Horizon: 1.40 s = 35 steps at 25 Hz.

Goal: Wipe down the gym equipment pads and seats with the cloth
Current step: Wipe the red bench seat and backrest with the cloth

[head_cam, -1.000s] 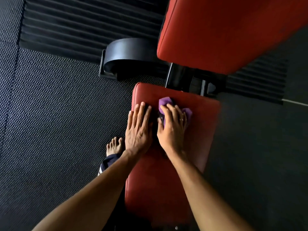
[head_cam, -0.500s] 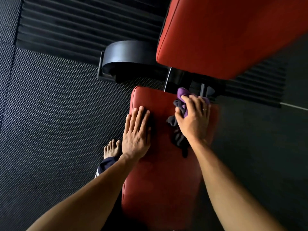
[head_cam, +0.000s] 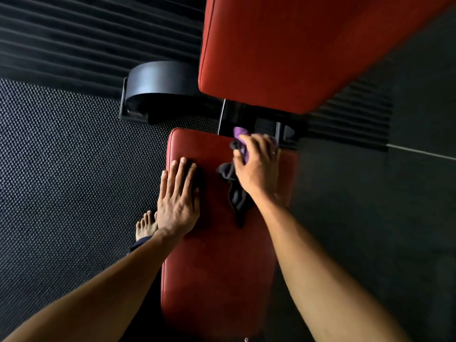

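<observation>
Cloth (head_cam: 239, 133), purple and dark, is lying bunched at the far end of the red seat pad (head_cam: 217, 267), long axis running 12 to 6 o'clock, with the purple end pointing to 12 at the black frame (head_cam: 246, 116) and the dark tail trailing to 6. Right hand (head_cam: 259, 166) is gripping it, fingers curled close together and thumb at its 9 o'clock side; left hand (head_cam: 179, 201) is resting flat on the pad at 9 o'clock, fingers straight and nearly together. Back pad (head_cam: 283, 45) is overhanging at 12 o'clock, and a bare foot (head_cam: 145, 225) is standing at 7 o'clock on the studded floor mat (head_cam: 61, 156).
</observation>
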Each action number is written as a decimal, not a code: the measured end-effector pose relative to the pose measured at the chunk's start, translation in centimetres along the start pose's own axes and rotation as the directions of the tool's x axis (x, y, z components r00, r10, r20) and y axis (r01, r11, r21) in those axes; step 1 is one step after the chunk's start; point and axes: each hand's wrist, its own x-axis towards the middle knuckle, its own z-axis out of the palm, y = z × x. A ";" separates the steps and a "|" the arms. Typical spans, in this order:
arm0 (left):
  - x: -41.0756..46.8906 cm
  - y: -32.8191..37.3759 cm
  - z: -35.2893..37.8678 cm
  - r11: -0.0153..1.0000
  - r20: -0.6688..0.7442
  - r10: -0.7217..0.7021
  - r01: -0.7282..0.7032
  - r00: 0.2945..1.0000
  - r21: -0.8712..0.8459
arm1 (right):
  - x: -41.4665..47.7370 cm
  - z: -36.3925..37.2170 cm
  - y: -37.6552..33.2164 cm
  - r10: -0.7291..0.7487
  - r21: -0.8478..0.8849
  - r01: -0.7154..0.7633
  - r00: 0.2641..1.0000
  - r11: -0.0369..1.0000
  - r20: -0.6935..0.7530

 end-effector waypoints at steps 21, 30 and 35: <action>-3.5 0.9 -0.4 0.832 0.033 -0.490 0.479 0.871 -0.279 | 4.0 3.8 -10.4 -0.307 0.144 0.285 0.937 0.948 0.165; -4.5 0.8 -0.5 0.797 0.052 -0.523 0.509 0.851 -0.326 | -1.7 1.9 -7.7 -0.662 0.096 0.671 0.680 0.735 0.317; -4.7 0.6 -0.3 0.790 0.065 -0.529 0.518 0.846 -0.328 | 4.3 4.2 -14.0 -0.628 -0.054 0.685 0.693 0.726 0.355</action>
